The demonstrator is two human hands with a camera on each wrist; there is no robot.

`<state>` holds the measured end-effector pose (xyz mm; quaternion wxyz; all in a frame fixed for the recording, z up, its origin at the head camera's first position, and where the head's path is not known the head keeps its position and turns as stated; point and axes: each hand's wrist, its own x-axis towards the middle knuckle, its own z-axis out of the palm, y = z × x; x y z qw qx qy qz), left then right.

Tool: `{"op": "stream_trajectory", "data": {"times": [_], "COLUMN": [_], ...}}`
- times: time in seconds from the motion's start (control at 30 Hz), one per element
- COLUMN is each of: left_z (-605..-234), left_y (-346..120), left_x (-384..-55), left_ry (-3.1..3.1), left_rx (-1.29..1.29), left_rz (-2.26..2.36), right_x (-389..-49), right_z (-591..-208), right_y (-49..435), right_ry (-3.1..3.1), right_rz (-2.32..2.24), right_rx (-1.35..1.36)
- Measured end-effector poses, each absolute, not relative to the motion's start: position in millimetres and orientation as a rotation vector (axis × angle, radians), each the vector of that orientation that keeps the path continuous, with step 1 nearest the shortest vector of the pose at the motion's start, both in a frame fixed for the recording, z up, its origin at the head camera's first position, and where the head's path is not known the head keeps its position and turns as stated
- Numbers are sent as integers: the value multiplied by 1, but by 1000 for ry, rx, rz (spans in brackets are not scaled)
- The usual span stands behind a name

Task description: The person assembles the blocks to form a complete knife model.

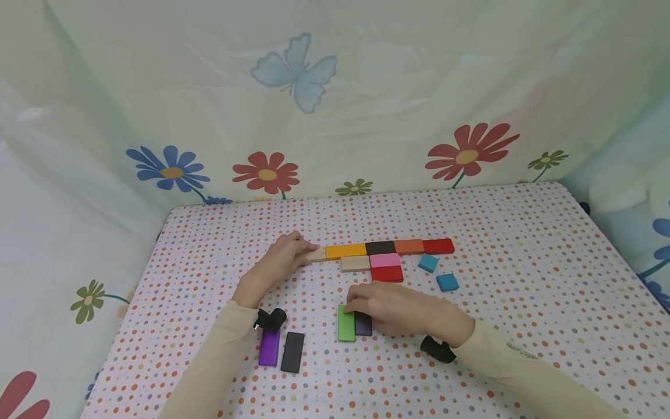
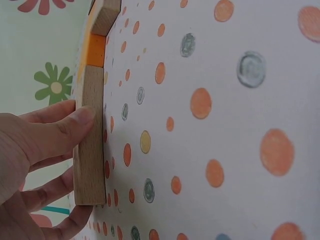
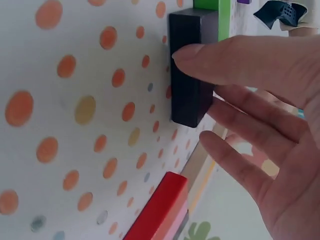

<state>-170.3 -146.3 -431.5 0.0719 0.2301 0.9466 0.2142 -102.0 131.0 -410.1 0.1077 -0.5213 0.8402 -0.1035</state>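
Note:
My left hand (image 1: 281,256) holds a plain wooden block (image 2: 90,145) at the left end of a row, thumb on its near side and a finger at its end. Beside it in the row is a yellow-orange block (image 1: 345,251). Nearer the front, my right hand (image 1: 389,305) grips a dark block (image 3: 187,95), its thumb (image 3: 192,56) along one side and other fingers partly hidden behind. A bright green block (image 1: 346,325) lies against the dark block's left side, with right fingertips over its far end.
The row continues rightward with black (image 1: 380,248), orange (image 1: 409,247) and red (image 1: 438,246) blocks. A beige block (image 1: 355,263), a pink block (image 1: 385,260) and another red block (image 1: 387,274) lie before it. Two blue pieces (image 1: 428,263) sit right; purple (image 1: 269,348) and black (image 1: 292,352) blocks lie front left.

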Motion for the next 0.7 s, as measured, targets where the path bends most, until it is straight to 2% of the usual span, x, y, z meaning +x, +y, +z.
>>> {"op": "stream_trajectory", "data": {"times": [0.7], "left_z": [-431], "left_y": [-146], "left_x": [-170], "left_ry": [2843], "left_rx": [701], "left_rz": [655], "right_x": [-88], "right_z": [-411], "right_y": [151], "right_ry": [2442], "right_rz": [-360], "right_rx": [-1443]}}
